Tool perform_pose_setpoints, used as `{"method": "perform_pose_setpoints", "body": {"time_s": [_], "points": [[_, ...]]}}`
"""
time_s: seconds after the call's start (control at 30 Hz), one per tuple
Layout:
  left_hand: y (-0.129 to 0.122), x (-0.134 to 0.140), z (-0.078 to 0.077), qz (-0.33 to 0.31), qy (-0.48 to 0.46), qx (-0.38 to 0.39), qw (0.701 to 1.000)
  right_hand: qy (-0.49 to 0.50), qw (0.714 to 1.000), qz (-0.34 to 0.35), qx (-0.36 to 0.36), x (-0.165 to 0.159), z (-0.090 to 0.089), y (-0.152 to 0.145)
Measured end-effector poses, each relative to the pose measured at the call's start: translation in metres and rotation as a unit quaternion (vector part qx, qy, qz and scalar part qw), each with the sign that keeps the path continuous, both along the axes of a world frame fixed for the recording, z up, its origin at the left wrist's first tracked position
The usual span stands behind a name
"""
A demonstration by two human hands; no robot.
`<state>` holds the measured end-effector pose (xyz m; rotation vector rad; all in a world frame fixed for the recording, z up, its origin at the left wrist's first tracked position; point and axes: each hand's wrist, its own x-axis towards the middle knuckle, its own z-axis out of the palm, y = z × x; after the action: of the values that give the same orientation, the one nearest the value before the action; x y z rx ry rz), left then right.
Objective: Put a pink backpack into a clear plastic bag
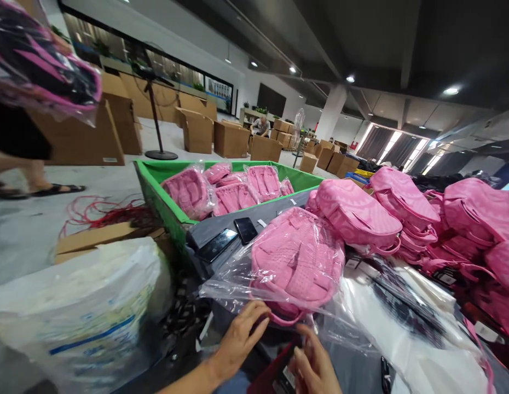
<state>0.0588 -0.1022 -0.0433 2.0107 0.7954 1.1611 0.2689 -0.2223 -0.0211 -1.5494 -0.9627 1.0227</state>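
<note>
Pink backpack (298, 262) lay on the bench (361, 366), mostly inside a clear plastic bag (233, 284), bag mouth toward the person. Left hand (238, 339) sat half-open, fingers pinching the bag's edge; right hand (314, 364) was loosely curled at the mouth near the handle loop — grip unclear. Best approach, in my view: keep the film taut, pull evenly on both sides, avoid snagging the loop. Two phones (232, 238) lay just behind.
</note>
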Motion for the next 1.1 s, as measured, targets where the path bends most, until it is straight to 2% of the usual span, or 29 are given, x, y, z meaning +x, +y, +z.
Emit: {"method": "perform_pose_setpoints", "body": {"time_s": [0.07, 0.1, 0.13, 0.2, 0.27, 0.3, 0.33, 0.37, 0.43, 0.5, 0.6, 0.7, 0.8, 0.9, 0.93, 1.0, 1.1], "points": [[0.021, 0.004, 0.007, 0.029, 0.057, 0.194, 0.979, -0.073, 0.996, -0.011, 0.054, -0.007, 0.018, 0.026], [0.034, 0.001, 0.011, 0.044, 0.092, 0.262, 0.96, -0.143, 0.985, -0.025, 0.094, -0.005, 0.027, 0.036], [0.046, -0.003, 0.015, 0.053, 0.124, 0.316, 0.939, -0.229, 0.962, -0.041, 0.142, 0.0, 0.033, 0.044], [0.067, -0.013, 0.022, 0.072, 0.172, 0.377, 0.907, -0.409, 0.877, -0.058, 0.245, 0.006, 0.034, 0.054], [0.081, -0.02, 0.027, 0.075, 0.197, 0.407, 0.889, -0.548, 0.776, -0.051, 0.307, 0.005, 0.02, 0.058], [0.086, -0.021, 0.028, 0.067, 0.209, 0.411, 0.885, -0.596, 0.736, -0.05, 0.317, 0.001, 0.011, 0.06], [0.089, -0.021, 0.029, 0.054, 0.223, 0.409, 0.883, -0.627, 0.711, -0.053, 0.313, -0.004, 0.001, 0.062], [0.092, -0.019, 0.029, 0.035, 0.237, 0.405, 0.882, -0.646, 0.698, -0.067, 0.303, -0.01, -0.007, 0.064], [0.096, -0.015, 0.03, -0.006, 0.262, 0.392, 0.882, -0.66, 0.69, -0.101, 0.278, -0.02, -0.019, 0.069], [0.099, -0.009, 0.032, -0.039, 0.28, 0.365, 0.887, -0.667, 0.691, -0.115, 0.254, -0.026, -0.023, 0.076], [0.105, 0.001, 0.04, -0.109, 0.308, 0.296, 0.898, -0.689, 0.684, -0.076, 0.229, -0.025, -0.019, 0.088], [0.116, 0.014, 0.058, -0.157, 0.326, 0.221, 0.905, -0.714, 0.679, -0.028, 0.167, -0.02, 0.001, 0.099], [0.13, 0.027, 0.083, -0.189, 0.33, 0.189, 0.905, -0.72, 0.689, 0.021, 0.075, -0.015, 0.036, 0.102], [0.137, 0.036, 0.101, -0.247, 0.33, 0.154, 0.898, -0.702, 0.707, 0.047, 0.066, -0.006, 0.071, 0.092], [0.137, 0.038, 0.102, -0.266, 0.329, 0.139, 0.895, -0.692, 0.718, 0.059, 0.055, -0.003, 0.08, 0.087], [0.134, 0.04, 0.098, -0.283, 0.331, 0.105, 0.894, -0.665, 0.74, 0.104, -0.014, 0.0, 0.089, 0.08], [0.124, 0.038, 0.084, -0.275, 0.347, 0.067, 0.894, -0.62, 0.758, 0.165, -0.12, 0.001, 0.091, 0.081]]}}
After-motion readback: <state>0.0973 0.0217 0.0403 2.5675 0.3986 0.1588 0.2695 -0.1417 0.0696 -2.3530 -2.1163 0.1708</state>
